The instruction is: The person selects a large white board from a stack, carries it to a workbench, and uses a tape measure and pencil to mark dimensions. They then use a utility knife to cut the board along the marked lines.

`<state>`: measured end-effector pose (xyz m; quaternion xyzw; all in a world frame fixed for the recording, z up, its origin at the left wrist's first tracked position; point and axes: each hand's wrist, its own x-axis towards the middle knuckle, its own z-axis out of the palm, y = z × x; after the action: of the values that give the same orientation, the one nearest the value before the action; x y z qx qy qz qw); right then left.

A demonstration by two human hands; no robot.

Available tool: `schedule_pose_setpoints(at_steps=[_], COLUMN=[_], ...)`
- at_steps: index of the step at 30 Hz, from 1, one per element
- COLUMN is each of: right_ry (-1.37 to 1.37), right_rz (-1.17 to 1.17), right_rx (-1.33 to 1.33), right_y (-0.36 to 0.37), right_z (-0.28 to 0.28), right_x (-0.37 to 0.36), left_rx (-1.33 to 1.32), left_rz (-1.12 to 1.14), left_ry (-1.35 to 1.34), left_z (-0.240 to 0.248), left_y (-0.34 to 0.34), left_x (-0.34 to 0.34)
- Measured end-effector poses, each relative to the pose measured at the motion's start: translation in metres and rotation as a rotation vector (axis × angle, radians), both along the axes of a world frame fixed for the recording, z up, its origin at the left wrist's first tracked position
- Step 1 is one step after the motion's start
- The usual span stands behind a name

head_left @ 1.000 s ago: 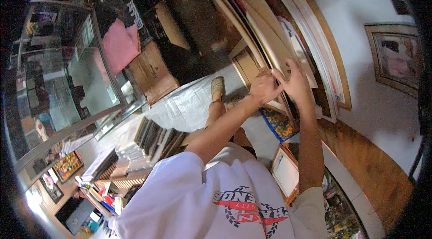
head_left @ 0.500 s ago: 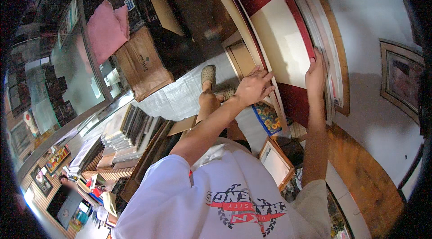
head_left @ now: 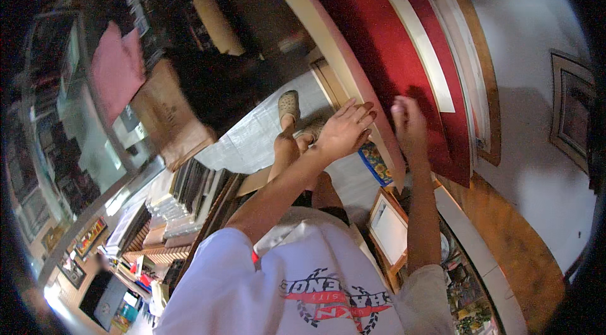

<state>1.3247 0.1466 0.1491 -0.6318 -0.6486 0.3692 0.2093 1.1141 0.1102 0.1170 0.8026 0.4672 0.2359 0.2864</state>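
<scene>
The left hand, fingers loosely spread, lay open at one pale board's edge; a gap stood beyond; the right hand, half-curled, blurred, hovered near two red boards, grip impossible to tell; one white strip showed between them.

Wall, pale, bearing a framed picture (far right); floor, grey; glass-fronted cabinet, left; light, bright, lower left.

Pale grey floor, mid-view toward 10 o'clock; foot in beige clog on it at 11. Slatted stand, 8 o'clock, bears stacked flat panels. Red board, 1–2 o'clock: footing unclear.
</scene>
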Motion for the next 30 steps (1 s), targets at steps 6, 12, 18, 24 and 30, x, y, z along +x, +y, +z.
schedule_pose_setpoints(at_steps=[6,12,18,24,30], right_ry=[0.107,-0.293,-0.356,-0.384,-0.280], right_rz=[0.086,0.027,0.063,0.019,0.241], right_rx=[0.065,-0.125,-0.072,-0.058,0.057], right_y=[0.002,0.046,0.059,0.055,0.003], right_z=[-0.026,-0.020,-0.036,-0.032,-0.028], right_x=[-0.041,0.002,0.028,0.028,-0.029], left_rx=[-0.001,0.008,0.107,0.077,0.125], left_rz=[-0.042,-0.262,-0.212,-0.181,-0.122], left_ry=[0.090,0.326,0.378,0.310,0.229], left_z=[-0.014,-0.032,-0.031,-0.035,-0.054], left_y=[-0.009,-0.013,-0.009,-0.010,-0.020], left_x=[-0.004,-0.011,-0.011,-0.016,-0.015])
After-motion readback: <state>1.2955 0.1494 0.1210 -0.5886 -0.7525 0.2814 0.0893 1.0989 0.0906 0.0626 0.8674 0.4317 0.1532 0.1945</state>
